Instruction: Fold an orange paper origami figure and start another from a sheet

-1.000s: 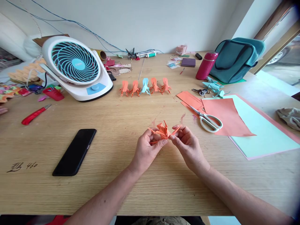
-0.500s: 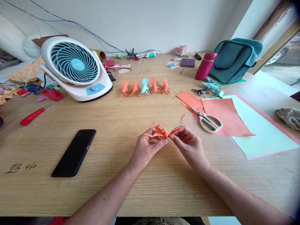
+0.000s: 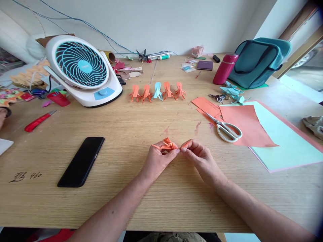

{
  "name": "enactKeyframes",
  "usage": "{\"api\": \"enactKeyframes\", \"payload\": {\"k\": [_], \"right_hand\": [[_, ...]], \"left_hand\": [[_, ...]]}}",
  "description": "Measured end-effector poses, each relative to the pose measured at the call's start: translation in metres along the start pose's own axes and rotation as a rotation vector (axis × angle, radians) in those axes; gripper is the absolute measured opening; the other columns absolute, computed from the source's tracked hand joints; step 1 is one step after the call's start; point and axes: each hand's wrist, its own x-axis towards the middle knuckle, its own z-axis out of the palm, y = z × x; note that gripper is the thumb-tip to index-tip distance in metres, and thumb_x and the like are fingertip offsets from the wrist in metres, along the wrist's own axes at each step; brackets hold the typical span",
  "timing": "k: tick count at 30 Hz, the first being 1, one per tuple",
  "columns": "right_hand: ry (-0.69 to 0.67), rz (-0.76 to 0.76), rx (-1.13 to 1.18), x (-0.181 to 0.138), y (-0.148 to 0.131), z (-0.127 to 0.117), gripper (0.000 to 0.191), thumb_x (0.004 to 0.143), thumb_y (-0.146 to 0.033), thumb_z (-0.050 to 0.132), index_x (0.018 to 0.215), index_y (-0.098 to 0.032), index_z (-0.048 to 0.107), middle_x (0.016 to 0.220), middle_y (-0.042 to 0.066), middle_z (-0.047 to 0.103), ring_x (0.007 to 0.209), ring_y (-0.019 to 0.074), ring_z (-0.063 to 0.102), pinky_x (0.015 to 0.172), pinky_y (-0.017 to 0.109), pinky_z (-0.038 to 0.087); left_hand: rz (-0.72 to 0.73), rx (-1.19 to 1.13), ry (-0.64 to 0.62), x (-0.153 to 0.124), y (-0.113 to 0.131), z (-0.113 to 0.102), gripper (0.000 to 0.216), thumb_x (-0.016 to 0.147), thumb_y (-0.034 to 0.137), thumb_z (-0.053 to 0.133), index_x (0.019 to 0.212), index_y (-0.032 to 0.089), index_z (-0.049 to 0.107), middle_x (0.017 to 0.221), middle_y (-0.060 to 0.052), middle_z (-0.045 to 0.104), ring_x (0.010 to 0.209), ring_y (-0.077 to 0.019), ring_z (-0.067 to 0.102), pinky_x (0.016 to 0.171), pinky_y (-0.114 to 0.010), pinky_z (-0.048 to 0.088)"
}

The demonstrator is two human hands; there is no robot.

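The left hand (image 3: 158,160) is gripping an orange origami figure (image 3: 169,145), the right hand (image 3: 202,160) pinching its limb (image 3: 186,145). Light pressure should be preventing tears.

Bright daylight came from doorway (image 3: 300,72) at right, washing out ground outside. Pale sheen lay across far right of table (image 3: 287,101). Shadows were soft. Wide lens stretched fan (image 3: 84,66); right edge darkened, blurred. Left hand (image 3: 157,158) and right hand (image 3: 200,158) looked fairly sharp.

left hand (image 3: 156,160): pinches orange paper figure (image 3: 169,145) | right hand (image 3: 202,160): pinches its end
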Motion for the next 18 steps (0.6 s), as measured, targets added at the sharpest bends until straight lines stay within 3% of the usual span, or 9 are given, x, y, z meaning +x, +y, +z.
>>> {"api": "enactKeyframes", "payload": {"k": [7,18], "right_hand": [[0.036,-0.12,-0.069,0.002,-0.004,-0.005,0.028,0.087,-0.047,0.071,0.103,-0.025,0.064,0.086,0.002,0.06,0.076,0.0161,0.055,0.068,0.028,0.048],[0.012,-0.095,-0.094,0.003,-0.004,-0.005,0.024,0.088,-0.045,0.07,0.088,-0.021,0.067,0.077,0.001,0.06,0.07,0.0148,0.053,0.063,0.027,0.046]], "left_hand": [[-0.041,0.094,-0.027,0.003,-0.002,-0.008,0.018,0.076,0.03,0.071,0.068,0.018,0.061,0.064,0.003,0.054,0.062,-0.0118,0.047,0.061,-0.025,0.035],[-0.11,-0.086,-0.089,0.004,-0.002,-0.011,0.021,0.072,0.033,0.08,0.084,0.017,0.072,0.075,0.001,0.065,0.072,-0.0122,0.056,0.072,-0.024,0.041]]}}
